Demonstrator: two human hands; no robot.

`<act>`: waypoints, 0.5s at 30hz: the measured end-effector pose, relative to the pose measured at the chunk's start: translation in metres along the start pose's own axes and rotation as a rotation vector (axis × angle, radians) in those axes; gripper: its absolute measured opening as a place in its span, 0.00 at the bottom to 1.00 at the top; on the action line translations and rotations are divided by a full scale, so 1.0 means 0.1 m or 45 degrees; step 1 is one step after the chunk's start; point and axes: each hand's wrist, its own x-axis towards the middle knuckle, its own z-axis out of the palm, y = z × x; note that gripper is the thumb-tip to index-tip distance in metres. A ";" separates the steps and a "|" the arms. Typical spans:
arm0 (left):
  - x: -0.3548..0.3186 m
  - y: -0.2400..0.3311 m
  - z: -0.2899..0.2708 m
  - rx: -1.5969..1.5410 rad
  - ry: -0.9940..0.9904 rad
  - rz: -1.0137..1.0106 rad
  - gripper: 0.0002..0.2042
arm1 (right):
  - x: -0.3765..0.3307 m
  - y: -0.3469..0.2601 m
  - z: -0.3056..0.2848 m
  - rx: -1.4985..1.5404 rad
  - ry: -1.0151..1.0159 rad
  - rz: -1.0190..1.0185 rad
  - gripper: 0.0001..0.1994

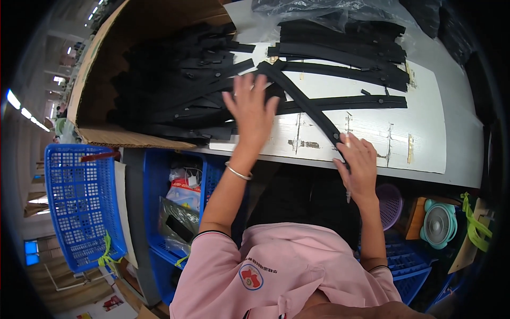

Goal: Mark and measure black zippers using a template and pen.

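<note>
Head view: I judge the right hand (358, 162) clamped, thumb and fingers together, on the near end of a black strip (317, 118), which lies diagonally across the white board (425, 122), crossing over a second strip (366, 102). The left hand (252, 114) has its fingers apart over the dark pile (175, 101); contact I cannot tell. I recommend drawing lengthwise, keeping the strip flat and untwisted, without dragging its neighbours.
</note>
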 end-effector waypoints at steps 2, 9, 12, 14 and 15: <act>0.03 -0.46 -0.01 0.181 0.010 -0.027 0.29 | 0.03 -0.02 0.05 -0.082 -0.001 -0.024 0.18; 0.15 -1.27 -0.15 0.456 -0.084 -0.372 0.24 | -0.02 0.16 -0.11 0.046 0.026 -0.012 0.17; 0.18 -1.22 -0.17 0.443 -0.113 -0.409 0.25 | -0.02 0.26 -0.30 -0.010 -0.006 -0.018 0.19; 0.17 -1.08 -0.18 0.291 0.121 -0.242 0.25 | -0.06 0.36 -0.41 -0.094 -0.029 -0.038 0.19; 0.12 -0.99 -0.19 0.205 0.175 -0.212 0.26 | -0.08 0.43 -0.43 -0.125 -0.016 -0.037 0.19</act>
